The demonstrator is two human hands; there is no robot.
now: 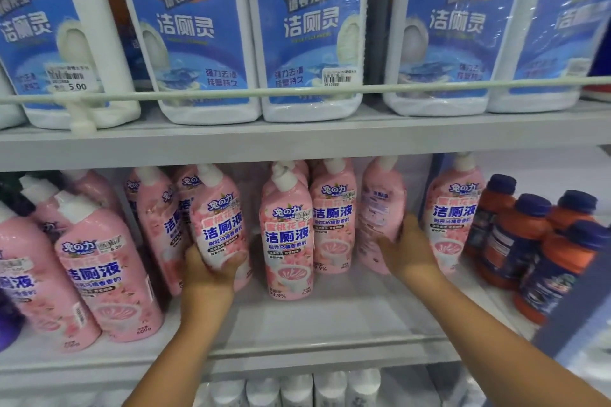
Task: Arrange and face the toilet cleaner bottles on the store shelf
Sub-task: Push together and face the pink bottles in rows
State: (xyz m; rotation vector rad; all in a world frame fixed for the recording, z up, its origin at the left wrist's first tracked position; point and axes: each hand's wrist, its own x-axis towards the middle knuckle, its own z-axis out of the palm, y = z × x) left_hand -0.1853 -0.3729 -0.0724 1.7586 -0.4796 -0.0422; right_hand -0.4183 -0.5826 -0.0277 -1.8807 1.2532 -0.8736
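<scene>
Pink toilet cleaner bottles with white caps stand in rows on the middle shelf (297, 317). My left hand (208, 269) grips the base of one pink bottle (220, 221), which tilts slightly and shows its front label. My right hand (408, 249) holds another pink bottle (380, 208) from its right side; that bottle shows its back label. Between them a front-facing pink bottle (287, 235) stands upright, with another (334, 215) just behind it. More pink bottles (102, 271) lean at the left.
Large white and blue cleaner jugs (198, 30) fill the upper shelf behind a rail (297, 91). Orange bottles with blue caps (535, 241) stand at the right of the middle shelf. White bottles (297, 390) sit on the shelf below. A purple bottle (8, 324) is at far left.
</scene>
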